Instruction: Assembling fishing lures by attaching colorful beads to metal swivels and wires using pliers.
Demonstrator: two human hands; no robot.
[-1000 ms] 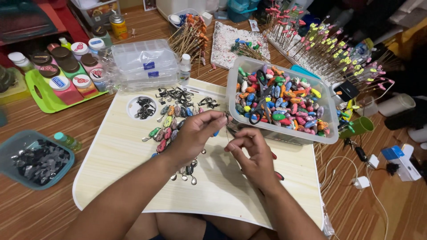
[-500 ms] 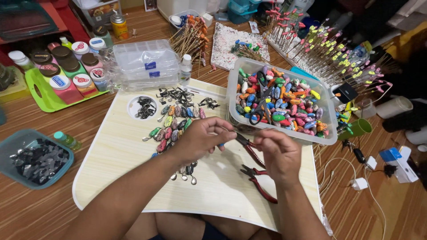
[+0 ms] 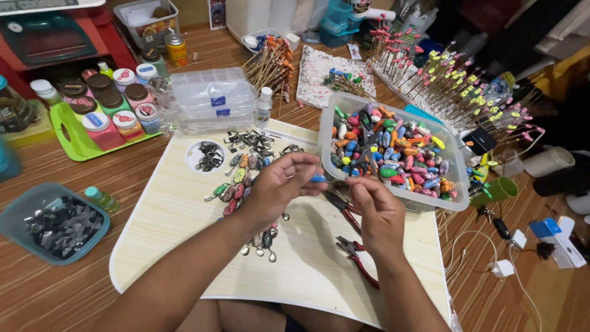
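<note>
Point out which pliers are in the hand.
The red-handled pliers gripped by the right hand; the other red-handled pair lies untouched on the pale board.

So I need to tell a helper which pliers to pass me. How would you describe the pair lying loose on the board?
Start at the pale wooden board in the middle of the brown table. Go to its right part, below the clear tub of coloured beads and just beside the right hand. There lie the red-handled pliers, unheld, jaws toward the hands, unlike the second red-handled tool held at the hands.

Glossy, seemingly plastic beads (image 3: 393, 154) fill a clear plastic tub (image 3: 456, 184) on matt pale-wood board (image 3: 172, 227).
</note>
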